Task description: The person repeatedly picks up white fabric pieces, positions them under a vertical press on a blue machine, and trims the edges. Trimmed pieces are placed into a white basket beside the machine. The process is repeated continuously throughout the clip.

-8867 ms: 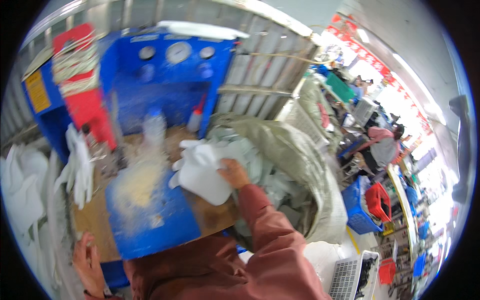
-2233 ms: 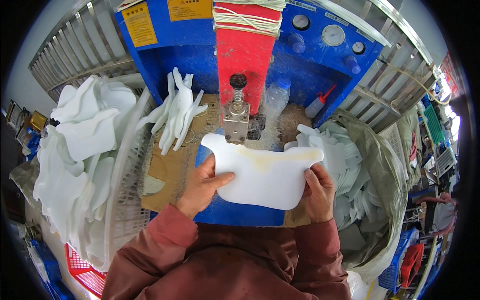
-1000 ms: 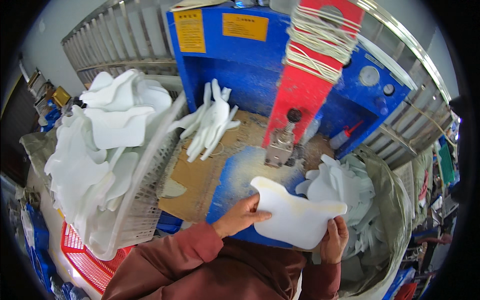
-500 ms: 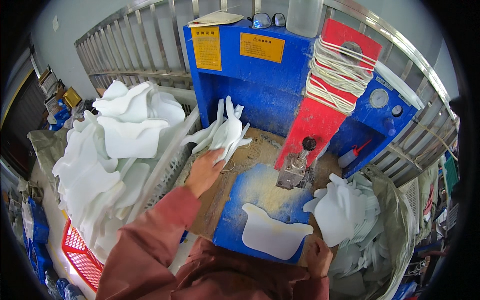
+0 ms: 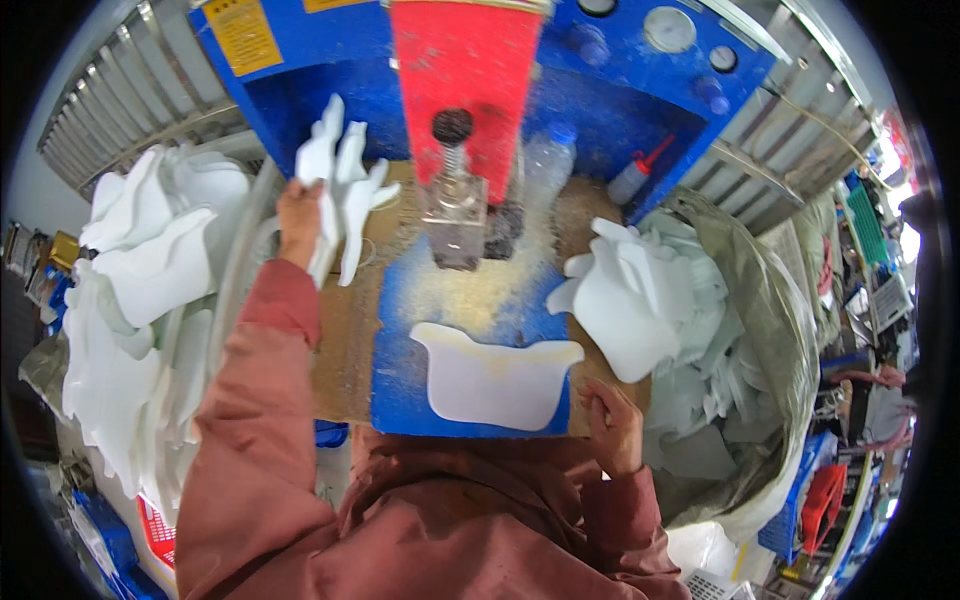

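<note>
My left hand [image 5: 298, 220] is closed on the edge of a thin white shaped piece [image 5: 318, 160] at the back left of the work surface. Beside it stand a few more such white pieces [image 5: 355, 195], partly overlapping. A single white piece with a curved top edge [image 5: 500, 380] lies flat on the blue board [image 5: 395, 400], in front of the press head [image 5: 457, 220]. My right hand [image 5: 613, 425] is by the board's right front corner, fingers curled, apart from the flat piece and with nothing visible in them.
Pale dust [image 5: 460, 295] covers the board under the red press arm [image 5: 460, 60]. A large heap of white pieces [image 5: 150, 270] rises at the left. On the right, a stack [image 5: 640, 300] stands by a big sack [image 5: 780, 400] of white pieces. A red-tipped bottle [image 5: 630, 182] stands at the back.
The view has shifted to the right and nearer the press. My left hand stays at the white pieces, which now stand further apart. My right hand has risen slightly, its fingers still curled.
</note>
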Tool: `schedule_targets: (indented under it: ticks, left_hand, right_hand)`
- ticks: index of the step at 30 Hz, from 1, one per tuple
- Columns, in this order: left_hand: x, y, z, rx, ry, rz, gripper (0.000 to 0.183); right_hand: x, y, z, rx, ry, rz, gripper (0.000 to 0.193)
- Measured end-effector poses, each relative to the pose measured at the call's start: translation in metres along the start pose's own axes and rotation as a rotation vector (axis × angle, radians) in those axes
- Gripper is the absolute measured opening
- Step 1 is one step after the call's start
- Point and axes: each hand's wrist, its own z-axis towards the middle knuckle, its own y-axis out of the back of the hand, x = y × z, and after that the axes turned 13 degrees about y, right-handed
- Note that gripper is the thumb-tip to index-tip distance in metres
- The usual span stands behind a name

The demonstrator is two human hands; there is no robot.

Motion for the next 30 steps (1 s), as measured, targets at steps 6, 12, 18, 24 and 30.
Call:
schedule_targets:
  ticks: [6, 12, 18, 24, 30]
  left_hand:
    - [-0.072, 0.073, -0.035, -0.034, -0.138, -0.474, 0.015]
    - [-0.102, 0.157, -0.185, 0.040, -0.058, 0.629, 0.030]
    - [-0.106, 0.138, -0.324, 0.559, -0.849, 0.723, 0.036]
    - [-0.117, 0.083, -0.344, 0.639, -0.909, 0.557, 0.037]
    - [-0.110, 0.056, -0.322, 0.474, -0.665, 0.593, 0.053]
  right_hand:
    - [0.026, 0.015, 0.013, -0.021, 0.078, 0.093, 0.028]
    - [0.082, 0.005, 0.021, 0.199, 0.269, 0.224, 0.036]
    - [0.130, -0.025, 0.029, 0.437, 0.693, 0.028, 0.049]
    - [0.113, -0.040, 0.030, 0.491, 0.362, 0.304, 0.062]
    - [0.082, -0.016, 0.033, 0.418, 0.451, 0.091, 0.062]
